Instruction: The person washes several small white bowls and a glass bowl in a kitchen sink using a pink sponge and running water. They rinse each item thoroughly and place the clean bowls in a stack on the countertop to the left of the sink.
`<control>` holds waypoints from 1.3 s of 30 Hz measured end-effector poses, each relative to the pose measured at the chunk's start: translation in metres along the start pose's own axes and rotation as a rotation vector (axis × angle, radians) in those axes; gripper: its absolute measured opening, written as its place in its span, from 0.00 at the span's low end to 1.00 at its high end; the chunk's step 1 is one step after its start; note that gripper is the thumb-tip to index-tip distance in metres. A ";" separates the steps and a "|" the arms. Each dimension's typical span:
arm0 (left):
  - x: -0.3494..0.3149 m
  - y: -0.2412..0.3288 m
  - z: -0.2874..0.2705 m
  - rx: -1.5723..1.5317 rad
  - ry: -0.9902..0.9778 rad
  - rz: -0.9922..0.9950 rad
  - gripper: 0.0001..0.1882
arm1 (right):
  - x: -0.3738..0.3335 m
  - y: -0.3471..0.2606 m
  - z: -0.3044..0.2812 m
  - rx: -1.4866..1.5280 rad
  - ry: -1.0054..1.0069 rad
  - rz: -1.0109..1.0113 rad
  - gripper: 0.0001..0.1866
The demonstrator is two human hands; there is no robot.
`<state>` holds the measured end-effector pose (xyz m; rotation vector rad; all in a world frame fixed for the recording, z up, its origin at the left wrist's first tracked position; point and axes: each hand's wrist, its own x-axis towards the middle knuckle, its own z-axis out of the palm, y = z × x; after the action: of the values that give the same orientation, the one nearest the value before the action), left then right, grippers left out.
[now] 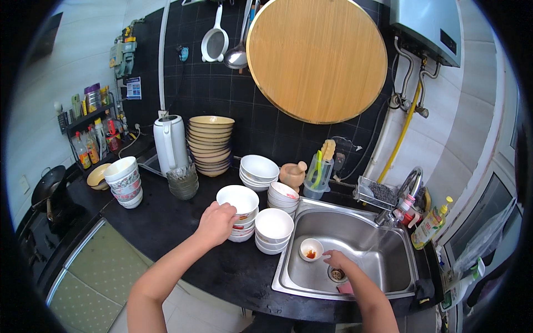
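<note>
My left hand [217, 223] is closed on the rim of a white bowl [237, 198], the top one of a stack whose lower bowls carry red patterns. In the steel sink [283, 277], a small white bowl [311, 250] holds a reddish-brown residue. Just right of that bowl is my right hand [336, 259], its fingers stretched toward the rim with nothing visible in them; whether they touch it I cannot tell. Below this hand sit the drain [336, 273] and a pink cloth or sponge [345, 288]. Water runs from the faucet [388, 216] on the right.
More white bowls [274, 225] are stacked beside the sink. Behind stand a wooden mortar [292, 175], cream bowls [211, 144], glass bowls [182, 181] and a kettle [170, 141]. Patterned bowls [125, 183] are farther left. A yellow soap bottle [431, 225] stands right of the sink.
</note>
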<state>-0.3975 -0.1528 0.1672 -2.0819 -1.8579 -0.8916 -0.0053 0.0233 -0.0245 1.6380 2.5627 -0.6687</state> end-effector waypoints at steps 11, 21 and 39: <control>0.001 0.005 -0.006 -0.039 -0.110 -0.016 0.10 | 0.050 0.009 0.051 -0.167 -0.159 -0.152 0.20; 0.012 0.015 -0.018 -0.075 0.155 -0.038 0.16 | 0.053 -0.003 0.046 -0.191 0.040 -0.123 0.11; 0.045 0.165 0.054 -0.562 0.118 0.371 0.09 | -0.081 0.150 -0.054 1.730 0.350 0.256 0.10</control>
<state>-0.2232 -0.1168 0.1878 -2.4942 -1.1840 -1.5136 0.1726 0.0268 -0.0063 2.2242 1.4237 -3.2217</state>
